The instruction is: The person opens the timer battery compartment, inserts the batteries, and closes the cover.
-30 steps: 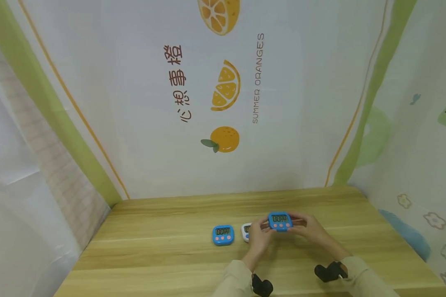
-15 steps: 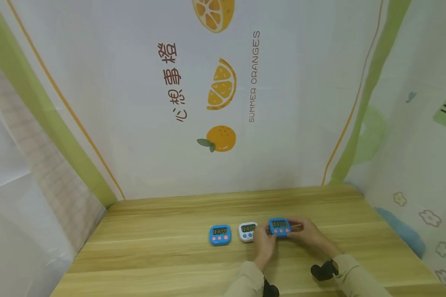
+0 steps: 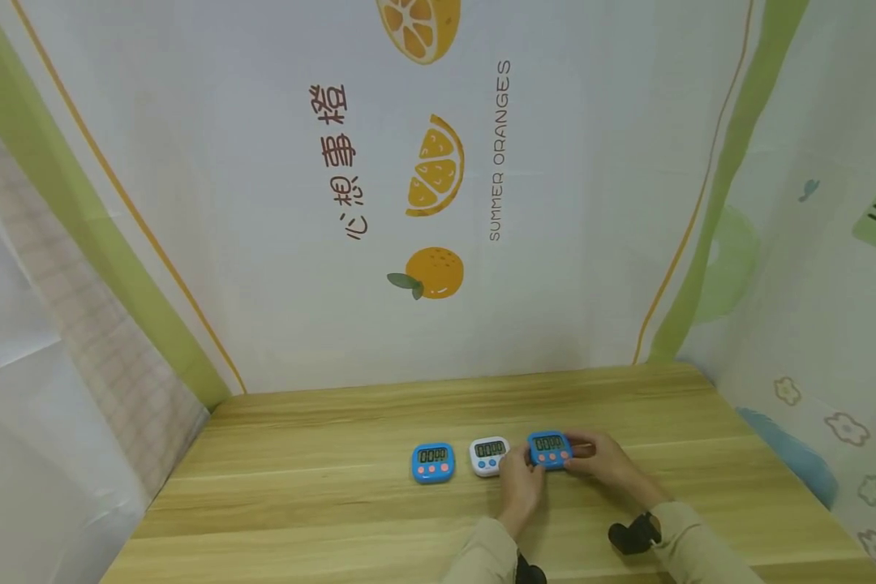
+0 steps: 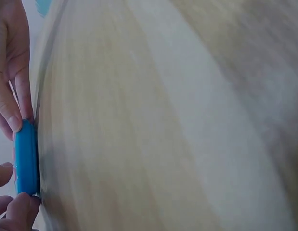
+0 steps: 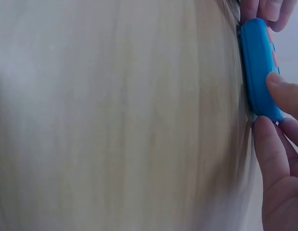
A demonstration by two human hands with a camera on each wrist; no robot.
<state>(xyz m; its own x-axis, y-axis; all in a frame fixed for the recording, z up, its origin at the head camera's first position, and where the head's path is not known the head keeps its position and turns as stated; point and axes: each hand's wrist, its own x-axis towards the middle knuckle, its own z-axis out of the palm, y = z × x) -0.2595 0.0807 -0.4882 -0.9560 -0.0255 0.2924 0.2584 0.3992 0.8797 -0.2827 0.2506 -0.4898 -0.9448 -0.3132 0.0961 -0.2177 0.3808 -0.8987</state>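
Observation:
A blue digital kitchen timer (image 3: 550,450) with pink buttons lies on the wooden table, face up. My right hand (image 3: 604,462) pinches its right end, thumb on the front face as the right wrist view shows (image 5: 278,91). On the opposite end, fingers and thumb of my left hand (image 3: 520,485) hold the same timer. Its blue side shows edge-on in the left wrist view, down flat at the table surface. Just left of that hand lies a white timer (image 3: 488,466) with blue buttons, its right corner overlapped by the fingers.
A second blue timer (image 3: 433,474) lies further left, in a rough row with the other two. The wooden table (image 3: 321,503) ends at a printed curtain (image 3: 569,308) at the back, with more cloth hanging at both sides.
The blue timer in both hands has come down from a raised position onto the table. My left hand has shifted right, uncovering most of the white timer.

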